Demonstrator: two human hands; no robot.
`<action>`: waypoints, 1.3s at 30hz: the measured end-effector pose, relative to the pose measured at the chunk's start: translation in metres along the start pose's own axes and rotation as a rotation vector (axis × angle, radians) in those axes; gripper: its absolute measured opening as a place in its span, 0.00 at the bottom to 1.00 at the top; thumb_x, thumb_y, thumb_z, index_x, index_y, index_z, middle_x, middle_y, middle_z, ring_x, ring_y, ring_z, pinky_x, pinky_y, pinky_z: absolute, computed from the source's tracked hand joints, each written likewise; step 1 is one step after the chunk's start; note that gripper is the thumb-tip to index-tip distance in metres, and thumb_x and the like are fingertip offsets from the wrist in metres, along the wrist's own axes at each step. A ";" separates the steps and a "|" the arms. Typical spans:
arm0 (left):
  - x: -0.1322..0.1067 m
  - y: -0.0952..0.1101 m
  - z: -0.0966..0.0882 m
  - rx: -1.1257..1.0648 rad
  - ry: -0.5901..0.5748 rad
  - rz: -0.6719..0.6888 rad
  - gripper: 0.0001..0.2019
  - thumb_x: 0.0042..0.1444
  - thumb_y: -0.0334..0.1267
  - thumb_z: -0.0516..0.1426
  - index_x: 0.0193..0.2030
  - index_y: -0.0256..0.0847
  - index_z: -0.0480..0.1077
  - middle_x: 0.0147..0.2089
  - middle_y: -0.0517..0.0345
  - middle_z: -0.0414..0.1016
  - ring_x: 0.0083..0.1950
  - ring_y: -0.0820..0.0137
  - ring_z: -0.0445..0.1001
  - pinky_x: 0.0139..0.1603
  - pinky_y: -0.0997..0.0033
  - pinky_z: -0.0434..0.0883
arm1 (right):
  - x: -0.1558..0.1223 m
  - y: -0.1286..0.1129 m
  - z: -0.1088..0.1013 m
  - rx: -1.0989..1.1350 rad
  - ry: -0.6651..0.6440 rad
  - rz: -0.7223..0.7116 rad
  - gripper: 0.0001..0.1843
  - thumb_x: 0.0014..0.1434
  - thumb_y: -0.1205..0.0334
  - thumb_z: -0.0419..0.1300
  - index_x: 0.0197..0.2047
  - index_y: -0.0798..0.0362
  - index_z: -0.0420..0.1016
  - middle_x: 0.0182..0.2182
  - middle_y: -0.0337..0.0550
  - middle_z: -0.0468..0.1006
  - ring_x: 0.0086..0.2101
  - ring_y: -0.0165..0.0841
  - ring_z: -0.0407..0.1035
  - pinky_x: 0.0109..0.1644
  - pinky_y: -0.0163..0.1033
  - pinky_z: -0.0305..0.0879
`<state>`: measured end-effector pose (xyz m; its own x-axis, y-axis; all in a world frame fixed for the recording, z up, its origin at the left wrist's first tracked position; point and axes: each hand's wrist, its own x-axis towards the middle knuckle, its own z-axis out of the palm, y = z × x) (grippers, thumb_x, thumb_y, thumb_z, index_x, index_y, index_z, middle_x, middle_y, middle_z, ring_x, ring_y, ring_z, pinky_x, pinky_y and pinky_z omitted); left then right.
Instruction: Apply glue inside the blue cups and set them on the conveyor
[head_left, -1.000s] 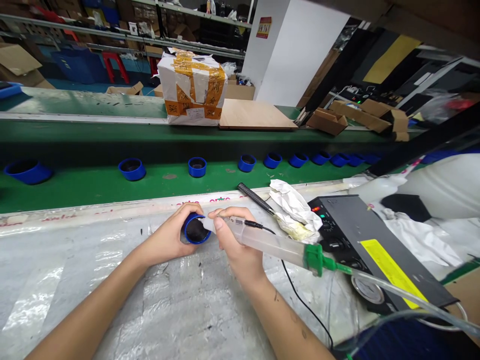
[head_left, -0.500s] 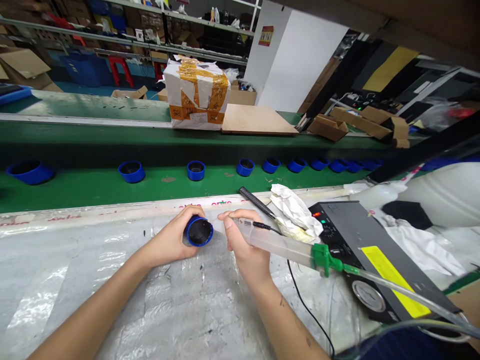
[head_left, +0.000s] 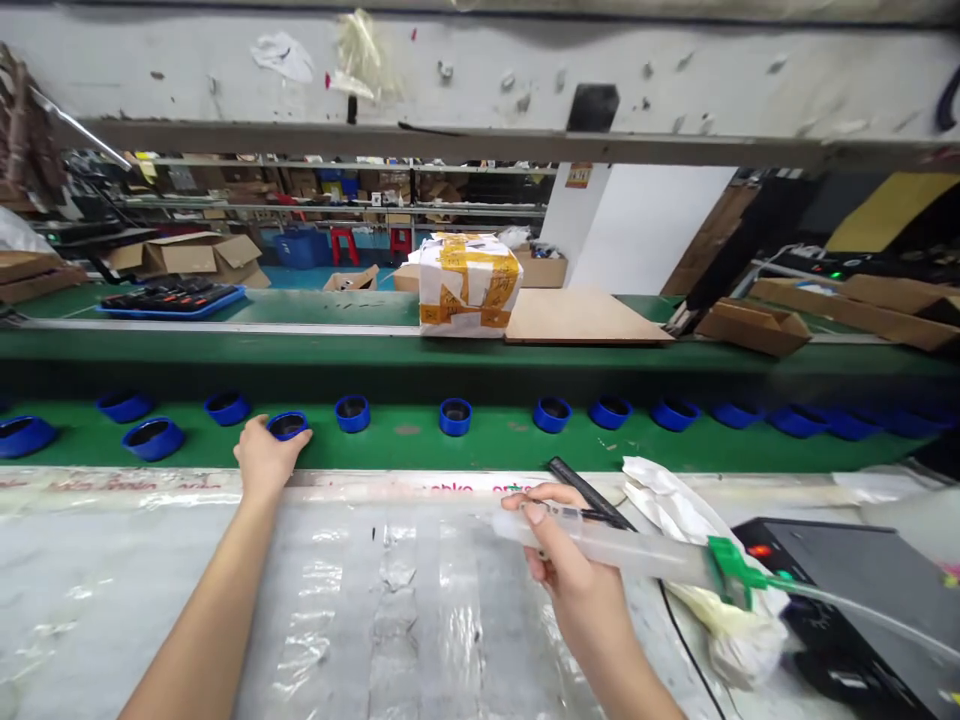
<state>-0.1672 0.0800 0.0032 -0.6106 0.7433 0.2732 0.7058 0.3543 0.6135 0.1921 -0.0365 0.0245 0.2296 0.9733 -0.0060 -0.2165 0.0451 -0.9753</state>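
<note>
Landmark: one taped box (head_left: 471, 290); places are given from it, as we face it.

Item: cup (head_left: 288, 427), blue, dark inside. Stands on the green strip (head_left: 499, 440), left of the box and nearer us. We judge it light, stiff and rather slippery; best held by the outer wall, keeping off rim and interior.

Item: left hand (head_left: 264, 457). Parted to the cup's width, fingers on one side of it, thumb on the other. How firm the squeeze is, we cannot tell.

Item: syringe (head_left: 652, 553), pale, translucent. Held above the bench (head_left: 360, 620), nearer us than the box and to its right, tip towards the left and well apart from the cups. We judge it light and stiff, though its tube (head_left: 847, 600) may drag; best held near the front of the barrel.

Item: right hand (head_left: 574, 560). Curled about the front of the syringe in a pen-like hold, fingers nearly closed around it.

Item: other cups (head_left: 455, 417), in a loose line along the green strip, before the box and to both sides.

Item: rag (head_left: 667, 500), white, crumpled; right of the box, nearer us.
</note>
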 end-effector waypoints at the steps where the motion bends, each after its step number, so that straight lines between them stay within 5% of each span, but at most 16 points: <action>1: 0.001 -0.002 0.000 0.014 0.016 -0.042 0.34 0.53 0.42 0.65 0.63 0.27 0.62 0.58 0.25 0.70 0.63 0.33 0.69 0.60 0.32 0.66 | 0.002 0.002 0.002 -0.005 -0.030 -0.002 0.17 0.56 0.48 0.71 0.40 0.49 0.73 0.36 0.44 0.85 0.16 0.23 0.61 0.19 0.31 0.53; 3: -0.006 0.001 0.005 0.039 0.072 -0.051 0.39 0.55 0.43 0.65 0.69 0.29 0.57 0.66 0.24 0.63 0.68 0.32 0.62 0.62 0.30 0.63 | 0.008 0.009 0.002 -0.009 -0.078 -0.032 0.17 0.57 0.48 0.70 0.40 0.49 0.73 0.37 0.44 0.85 0.17 0.23 0.61 0.20 0.32 0.54; 5: -0.019 0.013 0.015 0.090 0.104 0.114 0.36 0.58 0.42 0.62 0.71 0.37 0.58 0.72 0.29 0.55 0.72 0.34 0.55 0.66 0.31 0.58 | 0.014 0.020 -0.001 0.012 -0.090 -0.077 0.17 0.57 0.49 0.71 0.40 0.49 0.73 0.37 0.43 0.84 0.17 0.23 0.61 0.20 0.32 0.54; 9: -0.037 0.034 0.036 0.075 0.027 0.416 0.12 0.60 0.37 0.60 0.50 0.39 0.76 0.71 0.34 0.54 0.74 0.34 0.49 0.68 0.30 0.55 | 0.023 0.041 -0.010 0.132 -0.077 -0.063 0.15 0.57 0.50 0.70 0.40 0.49 0.73 0.38 0.45 0.84 0.18 0.23 0.61 0.20 0.32 0.52; 11: -0.040 0.037 0.040 -0.004 -0.001 0.413 0.03 0.58 0.34 0.60 0.37 0.39 0.75 0.67 0.36 0.58 0.73 0.34 0.51 0.67 0.31 0.56 | 0.023 0.045 -0.012 0.197 -0.070 -0.041 0.15 0.56 0.51 0.70 0.39 0.49 0.73 0.36 0.45 0.84 0.18 0.23 0.60 0.19 0.31 0.49; 15: -0.061 0.043 0.037 -0.116 -0.138 0.495 0.06 0.55 0.35 0.60 0.28 0.41 0.68 0.52 0.47 0.67 0.64 0.50 0.69 0.63 0.50 0.69 | 0.019 0.037 -0.011 0.281 -0.061 -0.016 0.14 0.54 0.53 0.70 0.38 0.50 0.72 0.33 0.42 0.83 0.16 0.21 0.56 0.19 0.31 0.49; 19: -0.119 0.061 0.036 -0.262 -0.412 0.672 0.08 0.51 0.38 0.63 0.37 0.43 0.70 0.51 0.52 0.70 0.54 0.59 0.76 0.55 0.61 0.75 | 0.016 0.030 -0.012 0.253 -0.057 -0.042 0.14 0.55 0.52 0.70 0.38 0.49 0.72 0.33 0.42 0.83 0.17 0.23 0.59 0.19 0.31 0.50; 22: -0.156 0.075 0.036 -0.380 -0.590 0.730 0.22 0.50 0.37 0.65 0.52 0.44 0.67 0.53 0.50 0.73 0.54 0.58 0.77 0.57 0.58 0.74 | 0.012 0.029 -0.016 0.146 -0.061 -0.117 0.12 0.58 0.53 0.68 0.39 0.49 0.72 0.34 0.41 0.84 0.16 0.23 0.59 0.18 0.31 0.52; 27: -0.176 0.084 0.035 -0.502 -0.854 0.639 0.31 0.46 0.36 0.68 0.57 0.47 0.63 0.57 0.50 0.77 0.57 0.56 0.78 0.58 0.56 0.74 | 0.009 0.024 -0.016 -0.115 -0.056 -0.297 0.06 0.63 0.58 0.65 0.40 0.49 0.75 0.38 0.42 0.84 0.18 0.24 0.62 0.22 0.33 0.60; 34: -0.179 0.087 0.037 -0.573 -0.882 0.612 0.30 0.47 0.35 0.68 0.56 0.47 0.62 0.57 0.51 0.77 0.57 0.58 0.79 0.56 0.59 0.75 | 0.001 0.014 -0.016 -0.175 -0.088 -0.367 0.04 0.65 0.62 0.64 0.43 0.46 0.75 0.41 0.42 0.83 0.39 0.36 0.78 0.34 0.37 0.68; 39: -0.181 0.086 0.038 -0.582 -0.892 0.582 0.31 0.48 0.35 0.68 0.57 0.48 0.62 0.57 0.53 0.77 0.55 0.60 0.80 0.53 0.62 0.76 | -0.001 0.010 -0.014 -0.146 -0.128 -0.366 0.04 0.64 0.65 0.64 0.41 0.46 0.75 0.39 0.42 0.85 0.42 0.38 0.80 0.44 0.43 0.74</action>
<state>0.0176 -0.0028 -0.0222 0.3676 0.9173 0.1529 0.3850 -0.2998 0.8728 0.2026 -0.0403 0.0115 0.1447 0.9195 0.3654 -0.0039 0.3698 -0.9291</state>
